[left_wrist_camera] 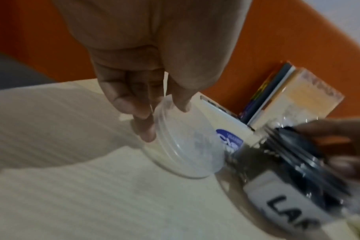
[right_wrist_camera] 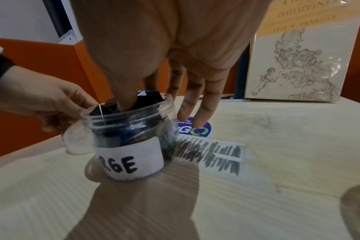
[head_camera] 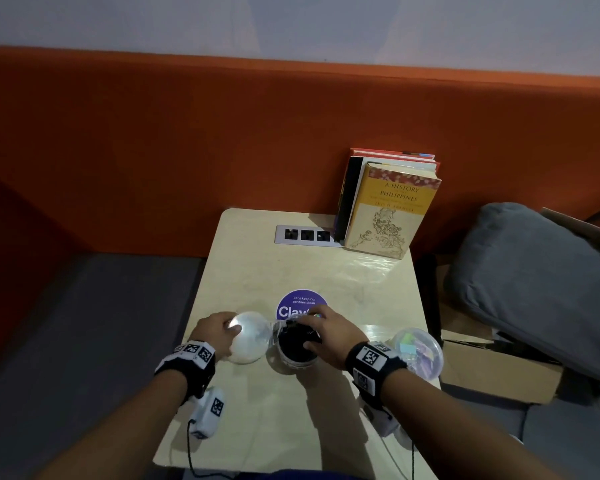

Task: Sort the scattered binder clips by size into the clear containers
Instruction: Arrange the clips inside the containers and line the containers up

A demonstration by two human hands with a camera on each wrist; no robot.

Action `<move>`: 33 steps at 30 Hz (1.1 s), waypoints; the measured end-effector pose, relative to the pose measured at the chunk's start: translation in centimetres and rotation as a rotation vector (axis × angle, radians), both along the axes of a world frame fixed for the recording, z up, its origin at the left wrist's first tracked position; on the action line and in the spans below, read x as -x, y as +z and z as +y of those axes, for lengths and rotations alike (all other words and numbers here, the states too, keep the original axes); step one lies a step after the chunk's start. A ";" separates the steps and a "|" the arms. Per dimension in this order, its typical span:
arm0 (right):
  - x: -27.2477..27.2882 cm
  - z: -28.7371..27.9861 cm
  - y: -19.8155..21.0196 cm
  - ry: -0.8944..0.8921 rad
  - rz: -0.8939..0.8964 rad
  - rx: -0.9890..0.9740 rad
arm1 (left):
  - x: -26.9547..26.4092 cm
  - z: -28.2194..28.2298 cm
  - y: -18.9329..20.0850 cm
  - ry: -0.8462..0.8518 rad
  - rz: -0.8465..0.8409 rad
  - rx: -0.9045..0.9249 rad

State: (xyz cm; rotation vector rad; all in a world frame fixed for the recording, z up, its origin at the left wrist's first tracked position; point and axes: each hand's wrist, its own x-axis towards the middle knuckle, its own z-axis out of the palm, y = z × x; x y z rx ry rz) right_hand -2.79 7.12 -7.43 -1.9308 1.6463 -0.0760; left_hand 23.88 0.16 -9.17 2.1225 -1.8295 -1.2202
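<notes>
A clear jar [head_camera: 297,355] labelled LARGE [right_wrist_camera: 131,160] stands on the table, packed with black binder clips [right_wrist_camera: 134,129]. My right hand [head_camera: 326,332] arches over its mouth. The thumb [right_wrist_camera: 123,91] and forefinger reach inside and pinch a black clip [right_wrist_camera: 151,96] that sticks up above the rim. The other fingers [right_wrist_camera: 206,100] hang straight down behind the jar. My left hand [head_camera: 215,332] pinches the jar's clear round lid [head_camera: 248,337] just left of the jar, tilted with its low edge on the table [left_wrist_camera: 185,146]. A second clear container [head_camera: 418,351] with coloured clips sits at the right edge.
A small pale table [head_camera: 309,271] carries a purple round sticker [head_camera: 300,303], a socket strip [head_camera: 305,234] and upright books [head_camera: 388,209] at the back right. An orange partition [head_camera: 153,150] stands behind, with a grey cushion [head_camera: 534,278] and a cardboard box [head_camera: 499,372] to the right.
</notes>
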 end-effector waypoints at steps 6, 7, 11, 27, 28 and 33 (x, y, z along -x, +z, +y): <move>-0.9 -1.0 0.8 0.027 0.112 -0.031 | 1.6 0.8 0.1 -0.401 -0.267 0.205; -1.2 -1.0 1.0 0.016 0.115 -0.025 | 2.5 1.3 0.7 -0.441 -0.171 0.267; -1.7 -0.9 1.4 -0.045 0.054 -0.021 | 5.8 3.2 1.9 -0.660 -0.107 0.276; -1.0 1.4 1.0 -0.201 -0.023 0.044 | 5.7 2.2 4.3 -0.653 -0.061 0.397; -1.2 1.3 1.0 -0.232 -0.039 0.052 | 5.6 2.2 4.4 -0.662 -0.073 0.387; -1.9 0.4 1.4 -0.332 0.020 0.071 | 5.0 2.4 4.5 -0.634 -0.018 0.349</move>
